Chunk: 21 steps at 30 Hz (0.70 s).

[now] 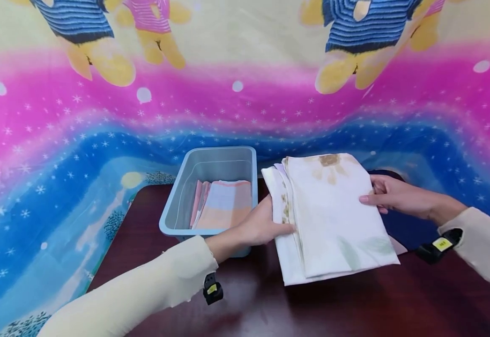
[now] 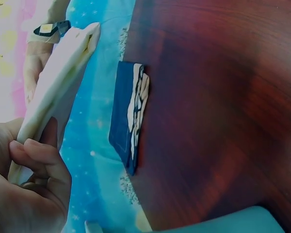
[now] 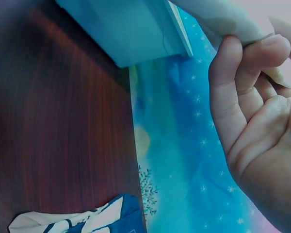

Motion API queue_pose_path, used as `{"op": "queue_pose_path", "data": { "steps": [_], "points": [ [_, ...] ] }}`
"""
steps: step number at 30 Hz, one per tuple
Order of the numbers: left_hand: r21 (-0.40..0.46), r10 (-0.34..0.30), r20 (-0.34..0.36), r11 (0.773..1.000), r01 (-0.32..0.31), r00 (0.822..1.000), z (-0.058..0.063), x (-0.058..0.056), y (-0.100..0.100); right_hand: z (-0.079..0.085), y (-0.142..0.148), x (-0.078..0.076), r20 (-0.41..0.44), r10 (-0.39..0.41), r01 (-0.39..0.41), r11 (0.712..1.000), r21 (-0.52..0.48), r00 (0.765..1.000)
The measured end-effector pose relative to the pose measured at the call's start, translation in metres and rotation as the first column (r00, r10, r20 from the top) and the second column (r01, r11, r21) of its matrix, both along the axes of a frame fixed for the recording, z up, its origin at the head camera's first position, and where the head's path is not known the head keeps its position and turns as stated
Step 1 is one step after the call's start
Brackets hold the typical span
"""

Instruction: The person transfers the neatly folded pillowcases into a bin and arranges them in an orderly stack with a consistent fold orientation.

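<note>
Both hands hold up a folded white cloth [image 1: 333, 210] printed with pale brown flowers and green leaves, a few layers thick. The left hand [image 1: 262, 224] pinches its left edge, thumb on the front layer; in the left wrist view the curled fingers [image 2: 46, 160] show behind it. At the opposite edge, the right hand [image 1: 401, 196] grips the cloth with thumb in front and fingers behind. The right wrist view shows the right hand's fingertips [image 3: 274, 46] against the cloth's underside [image 3: 223, 24]. The cloth is raised over the table, tilted toward the head camera.
A grey-blue plastic bin [image 1: 171, 210] stands left of the cloth, with folded pink and striped pastel cloths [image 1: 226, 201] inside. A folded navy cloth [image 2: 120, 107] with cream and black layers lies on the dark wood table [image 1: 245, 299]. A printed curtain [image 1: 236, 107] hangs behind.
</note>
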<state>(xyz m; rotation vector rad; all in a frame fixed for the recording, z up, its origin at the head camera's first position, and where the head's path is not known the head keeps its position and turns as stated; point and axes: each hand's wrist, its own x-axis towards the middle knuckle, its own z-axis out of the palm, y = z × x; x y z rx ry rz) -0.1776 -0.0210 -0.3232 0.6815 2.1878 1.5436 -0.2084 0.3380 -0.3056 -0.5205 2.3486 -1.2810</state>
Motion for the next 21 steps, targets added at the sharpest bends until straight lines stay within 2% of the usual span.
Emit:
{"op": "queue_pose_path", "data": {
  "steps": [5,13,21],
  "points": [
    [-0.033,0.031,0.039,0.999,-0.03,0.999,0.006,-0.002,-0.006,0.004,-0.008,0.001,0.014,0.016,-0.016,0.999,-0.028,1.0],
    [-0.043,0.039,-0.035,0.998,-0.041,0.999,0.017,-0.007,-0.015,0.009,-0.02,-0.001,0.025,-0.031,0.032,0.999,-0.023,0.999],
    [-0.017,-0.034,-0.046,0.999,0.033,0.998,0.021,-0.015,-0.025,0.01,-0.03,-0.005,0.051,-0.029,0.031,0.998,-0.047,0.998]
  ]
}}
